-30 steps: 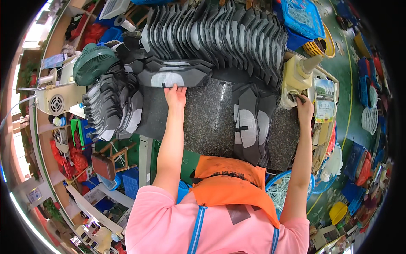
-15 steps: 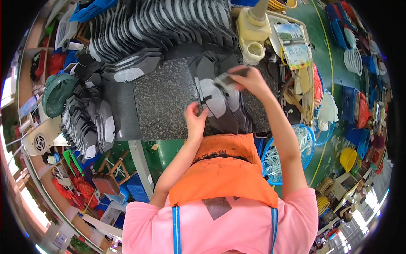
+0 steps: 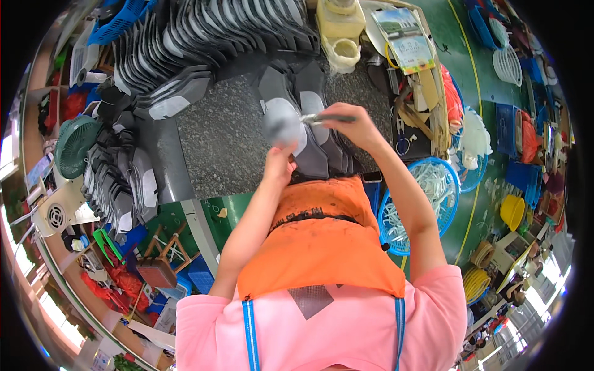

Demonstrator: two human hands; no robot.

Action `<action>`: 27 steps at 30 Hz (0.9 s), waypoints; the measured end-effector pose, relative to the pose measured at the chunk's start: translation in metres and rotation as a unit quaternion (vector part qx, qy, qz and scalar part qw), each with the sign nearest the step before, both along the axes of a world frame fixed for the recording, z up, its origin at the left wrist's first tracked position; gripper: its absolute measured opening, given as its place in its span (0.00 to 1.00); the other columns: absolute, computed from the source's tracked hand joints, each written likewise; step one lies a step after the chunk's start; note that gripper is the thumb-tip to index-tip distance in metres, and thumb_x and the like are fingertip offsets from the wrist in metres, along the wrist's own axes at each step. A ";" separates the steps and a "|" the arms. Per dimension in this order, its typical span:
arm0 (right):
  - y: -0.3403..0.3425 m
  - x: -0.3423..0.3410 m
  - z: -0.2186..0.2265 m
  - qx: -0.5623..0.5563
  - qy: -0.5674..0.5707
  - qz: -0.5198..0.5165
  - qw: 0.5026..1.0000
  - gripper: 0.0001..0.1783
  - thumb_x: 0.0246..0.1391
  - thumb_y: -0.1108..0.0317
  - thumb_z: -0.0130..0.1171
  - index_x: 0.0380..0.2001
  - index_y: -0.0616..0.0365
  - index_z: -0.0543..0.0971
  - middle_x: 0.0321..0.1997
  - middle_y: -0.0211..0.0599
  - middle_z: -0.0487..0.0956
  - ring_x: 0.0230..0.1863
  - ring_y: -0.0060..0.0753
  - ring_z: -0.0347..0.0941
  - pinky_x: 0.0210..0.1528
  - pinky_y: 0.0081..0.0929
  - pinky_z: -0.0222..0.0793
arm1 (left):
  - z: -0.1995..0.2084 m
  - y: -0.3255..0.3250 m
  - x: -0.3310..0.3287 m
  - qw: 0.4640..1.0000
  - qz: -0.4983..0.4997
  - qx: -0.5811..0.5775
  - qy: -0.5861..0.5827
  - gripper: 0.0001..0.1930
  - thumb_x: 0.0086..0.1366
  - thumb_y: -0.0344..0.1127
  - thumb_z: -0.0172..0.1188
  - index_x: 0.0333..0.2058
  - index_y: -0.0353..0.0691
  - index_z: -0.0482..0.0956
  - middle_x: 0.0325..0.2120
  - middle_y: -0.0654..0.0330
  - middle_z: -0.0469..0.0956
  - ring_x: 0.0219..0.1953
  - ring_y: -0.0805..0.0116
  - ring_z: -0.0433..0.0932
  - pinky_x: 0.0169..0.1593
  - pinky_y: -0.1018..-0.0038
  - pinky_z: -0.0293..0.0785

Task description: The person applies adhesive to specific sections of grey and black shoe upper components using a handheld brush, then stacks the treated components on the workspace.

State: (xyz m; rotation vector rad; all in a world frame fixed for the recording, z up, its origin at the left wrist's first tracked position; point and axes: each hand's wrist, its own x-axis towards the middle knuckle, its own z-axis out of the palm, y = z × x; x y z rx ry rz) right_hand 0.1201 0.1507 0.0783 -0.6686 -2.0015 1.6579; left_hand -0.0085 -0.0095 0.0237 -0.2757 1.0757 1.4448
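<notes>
Flat dark-grey insole-shaped pieces with white patches lie in two overlapping stacks, a left stack (image 3: 311, 162) and a right stack (image 3: 313, 82), on a speckled dark slab (image 3: 213, 139). My right hand (image 3: 357, 127) is closed round the dark handle of a brush (image 3: 334, 117). The brush's pale head points left, at the right edge of the white patch on the left stack. At the lower left edge of that stack, my left hand (image 3: 280, 166) pinches the top piece with thumb and fingers. A blurred grey smudge shows on this patch.
Long rows of similar pieces (image 3: 210, 37) stand along the table's back. More pieces (image 3: 120, 179) lie at the left beside a green fan (image 3: 77, 147). A yellowish container (image 3: 341, 54) stands behind the slab. A blue basket of white strips (image 3: 421, 198) is at my right.
The brush has come across to the edge of the left stack's white patch. My left hand has closed on the piece's edge. The whole view has shifted slightly.
</notes>
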 end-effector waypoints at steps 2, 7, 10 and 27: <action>-0.006 0.013 -0.005 0.013 -0.018 0.041 0.999 0.08 0.43 0.77 0.58 0.31 0.66 0.78 0.22 0.34 0.77 0.23 0.19 0.71 0.28 0.18 0.68 | -0.010 -0.009 -0.011 0.997 -0.054 0.022 -0.056 0.10 0.61 0.30 0.50 0.42 0.40 0.70 0.39 0.62 0.75 0.42 0.68 0.75 0.43 0.69 0.73; 0.005 0.028 0.000 -0.157 -0.222 0.157 0.950 0.08 0.43 0.78 0.57 0.31 0.66 0.78 0.25 0.34 0.77 0.26 0.21 0.72 0.30 0.18 0.69 | 0.001 -0.012 -0.010 0.994 -0.052 0.069 -0.068 0.13 0.64 0.33 0.47 0.47 0.41 0.65 0.44 0.62 0.72 0.44 0.66 0.73 0.46 0.66 0.72; 0.008 0.014 -0.006 -0.155 -0.137 0.081 0.975 0.09 0.42 0.80 0.57 0.31 0.67 0.78 0.29 0.35 0.77 0.29 0.23 0.73 0.32 0.19 0.69 | 0.012 -0.008 -0.009 0.990 -0.070 0.088 -0.080 0.14 0.65 0.34 0.44 0.49 0.42 0.63 0.46 0.63 0.71 0.46 0.66 0.72 0.47 0.65 0.71; 0.043 -0.114 -0.028 0.336 -0.148 -0.045 0.929 0.09 0.43 0.71 0.53 0.31 0.56 0.78 0.28 0.41 0.74 0.34 0.46 0.71 0.37 0.38 0.67 | 0.019 -0.023 -0.004 0.991 -0.071 0.101 -0.058 0.10 0.63 0.30 0.46 0.43 0.35 0.67 0.38 0.59 0.74 0.38 0.72 0.75 0.42 0.75 0.73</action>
